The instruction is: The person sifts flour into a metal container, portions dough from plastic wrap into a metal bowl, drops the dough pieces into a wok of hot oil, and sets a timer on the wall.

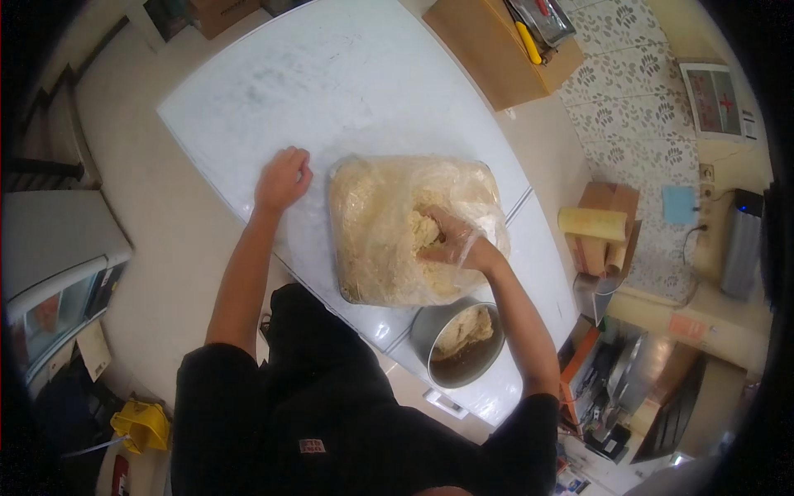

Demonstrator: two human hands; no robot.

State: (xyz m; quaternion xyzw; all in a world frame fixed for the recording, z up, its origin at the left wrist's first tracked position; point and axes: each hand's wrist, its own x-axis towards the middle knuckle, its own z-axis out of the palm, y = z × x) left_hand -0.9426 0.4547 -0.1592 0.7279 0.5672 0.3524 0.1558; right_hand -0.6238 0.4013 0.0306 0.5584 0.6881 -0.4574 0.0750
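Note:
A rectangular tray (366,299) lies on the white table, covered with clear plastic film (378,217) over a pale, crumbly dough-like mass. My right hand (451,235), in a thin clear plastic glove, reaches through an opening in the film and grips a clump of the pale mass (425,229). Bare, my left hand (283,180) rests on the table left of the tray with its fingers curled in; nothing shows in it. Below the tray's lower right side stands a round metal pot (423,341), with a lump of similar dough (466,332) inside.
The white table (298,80) has a seam near the tray. A cardboard box (490,56) with a yellow-handled tool (528,43) stands beyond its upper right edge. At right, a film roll (592,224) lies on another carton. A yellow bucket (141,426) is at lower left.

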